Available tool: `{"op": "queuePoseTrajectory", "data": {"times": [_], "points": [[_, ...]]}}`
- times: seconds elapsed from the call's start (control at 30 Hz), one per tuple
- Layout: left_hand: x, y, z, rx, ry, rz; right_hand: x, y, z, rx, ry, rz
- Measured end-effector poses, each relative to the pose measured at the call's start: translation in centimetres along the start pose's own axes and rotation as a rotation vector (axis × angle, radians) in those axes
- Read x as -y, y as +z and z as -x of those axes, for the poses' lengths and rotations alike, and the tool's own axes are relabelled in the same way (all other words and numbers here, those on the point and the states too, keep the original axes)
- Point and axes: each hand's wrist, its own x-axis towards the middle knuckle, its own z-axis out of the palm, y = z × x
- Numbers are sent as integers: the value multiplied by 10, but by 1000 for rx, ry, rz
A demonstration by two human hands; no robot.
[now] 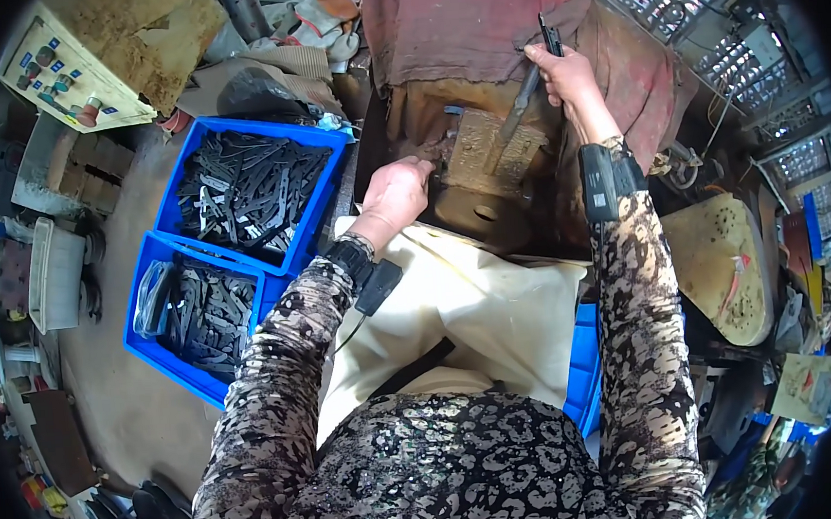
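Note:
My right hand [565, 72] is raised at the far right of the rusty machine housing [566, 184]. Its fingers are closed on a narrow dark metal strip [550, 36] that points up and away. Just left of that hand, a grey metal pipe [520, 105] slants down to a wet brown block [490, 146] inside the housing. At the housing's near left edge is my left hand [397, 193], fingers curled and pressed together. Whatever those fingers hold, if anything, is hidden. Below the block lies a round brown plate [482, 213] with a hole.
On the left, an upper blue bin [314, 148] and a lower blue bin [141, 305] hold many dark flat strips. Red cloth [475, 21] drapes over the machine's back. A cream apron [438, 297] covers my lap. A control box [79, 81] stands far left.

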Motion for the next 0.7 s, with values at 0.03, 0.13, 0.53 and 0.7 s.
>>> {"op": "queuePoseTrajectory", "data": {"times": [0.03,0.13,0.53,0.7], "points": [[1,1,-1,4,2,-7,1,1,-5,15,7,-5],[5,3,-2,8,4,-16,3,1,-17,24,23,-12],[-3,8,0,-29,29,255,-33,-5,102,177,144,-349],[-86,-22,-12,329,-239,1248,-52,-11,193,416,329,-582]]}}
